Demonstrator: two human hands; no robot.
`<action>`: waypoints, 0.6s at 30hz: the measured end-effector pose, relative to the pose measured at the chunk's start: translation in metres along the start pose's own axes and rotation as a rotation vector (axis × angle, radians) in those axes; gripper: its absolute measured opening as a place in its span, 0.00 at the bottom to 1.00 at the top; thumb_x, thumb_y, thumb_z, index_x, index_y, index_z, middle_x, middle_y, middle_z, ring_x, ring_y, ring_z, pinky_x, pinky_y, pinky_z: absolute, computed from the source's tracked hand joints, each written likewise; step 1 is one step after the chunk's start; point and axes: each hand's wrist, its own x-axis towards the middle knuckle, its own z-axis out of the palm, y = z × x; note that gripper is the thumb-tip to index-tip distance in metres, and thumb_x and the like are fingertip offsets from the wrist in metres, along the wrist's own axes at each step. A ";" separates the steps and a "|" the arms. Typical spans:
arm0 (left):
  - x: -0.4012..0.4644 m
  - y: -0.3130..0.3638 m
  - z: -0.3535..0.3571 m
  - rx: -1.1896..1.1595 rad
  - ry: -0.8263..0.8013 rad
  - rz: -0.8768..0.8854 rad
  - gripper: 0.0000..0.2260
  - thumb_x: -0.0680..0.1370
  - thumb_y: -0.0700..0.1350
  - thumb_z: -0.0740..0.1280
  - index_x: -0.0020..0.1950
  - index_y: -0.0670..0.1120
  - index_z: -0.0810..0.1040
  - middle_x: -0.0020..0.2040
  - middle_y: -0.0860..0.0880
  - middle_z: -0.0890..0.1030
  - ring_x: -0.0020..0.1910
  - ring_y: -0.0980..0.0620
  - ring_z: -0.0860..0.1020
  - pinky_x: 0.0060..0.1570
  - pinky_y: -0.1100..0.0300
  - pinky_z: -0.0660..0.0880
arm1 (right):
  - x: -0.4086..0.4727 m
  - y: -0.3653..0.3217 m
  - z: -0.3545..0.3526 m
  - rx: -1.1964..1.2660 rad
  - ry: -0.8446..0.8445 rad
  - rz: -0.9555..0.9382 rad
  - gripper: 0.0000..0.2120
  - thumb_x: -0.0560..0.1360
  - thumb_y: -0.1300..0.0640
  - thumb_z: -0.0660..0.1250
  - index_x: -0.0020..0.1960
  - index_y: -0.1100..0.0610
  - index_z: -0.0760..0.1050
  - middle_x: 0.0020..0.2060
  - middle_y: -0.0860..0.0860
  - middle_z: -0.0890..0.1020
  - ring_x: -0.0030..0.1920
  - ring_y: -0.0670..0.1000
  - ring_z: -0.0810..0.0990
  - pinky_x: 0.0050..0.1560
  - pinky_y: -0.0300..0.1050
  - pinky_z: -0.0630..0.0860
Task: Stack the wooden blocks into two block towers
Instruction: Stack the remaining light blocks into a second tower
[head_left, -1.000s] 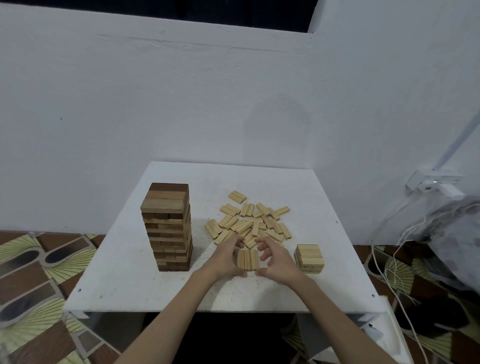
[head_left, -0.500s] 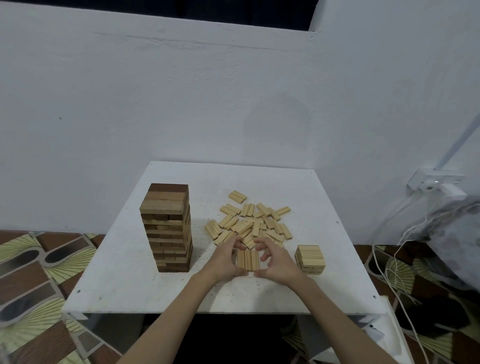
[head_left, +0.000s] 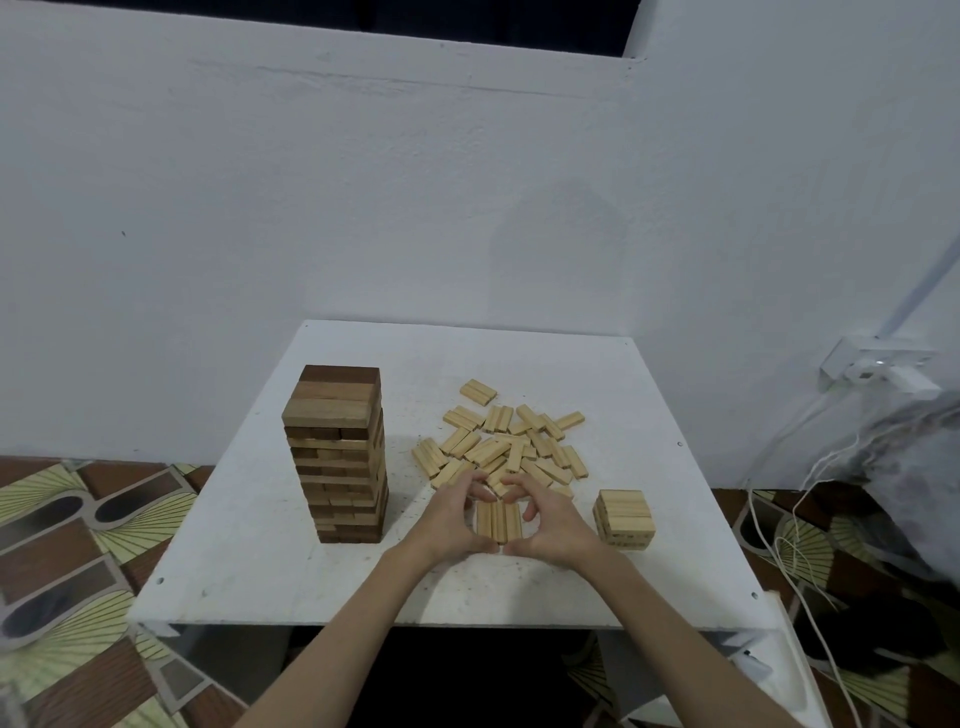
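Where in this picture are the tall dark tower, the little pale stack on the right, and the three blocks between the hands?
tall dark tower (head_left: 338, 457): head view, front face, mid-height.
little pale stack (head_left: 623, 519): head view, front face.
three blocks (head_left: 498, 521): head view, top of the middle block.

Count taken on the table (head_left: 249, 561), one in number.

Block towers: two. One tall dark-and-light tower (head_left: 340, 457) stands at the left side; its layers are too many and too close to count with confidence. One short light stack (head_left: 625, 519) stands at the right, roughly four layers visible.

Row of blocks (head_left: 498, 521) set side by side between the hands: three blocks.

Loose pile of light blocks (head_left: 506, 447): several dozen; overlapping prevents an exact figure.

Hands: two, the left hand (head_left: 447, 525) and the right hand (head_left: 556, 530).

Wall socket (head_left: 878, 364): one.
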 end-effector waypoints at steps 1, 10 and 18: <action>0.000 0.000 0.000 0.000 0.002 -0.003 0.39 0.62 0.44 0.80 0.68 0.50 0.65 0.56 0.56 0.77 0.59 0.53 0.71 0.59 0.60 0.68 | 0.000 0.000 0.000 -0.003 -0.003 0.000 0.37 0.64 0.57 0.78 0.67 0.45 0.65 0.53 0.42 0.75 0.42 0.41 0.69 0.41 0.29 0.67; -0.003 0.004 -0.003 0.011 -0.005 -0.021 0.40 0.60 0.43 0.81 0.67 0.51 0.65 0.54 0.58 0.78 0.58 0.52 0.71 0.56 0.59 0.68 | 0.000 -0.005 -0.002 -0.007 -0.027 -0.027 0.35 0.63 0.56 0.79 0.63 0.41 0.66 0.53 0.44 0.75 0.42 0.43 0.69 0.47 0.39 0.72; -0.003 0.023 -0.007 -0.012 -0.002 0.025 0.40 0.61 0.46 0.81 0.68 0.52 0.63 0.55 0.55 0.76 0.59 0.53 0.69 0.57 0.60 0.66 | -0.007 -0.018 -0.023 -0.013 -0.020 -0.042 0.34 0.65 0.61 0.76 0.67 0.48 0.68 0.52 0.45 0.74 0.39 0.30 0.71 0.39 0.26 0.69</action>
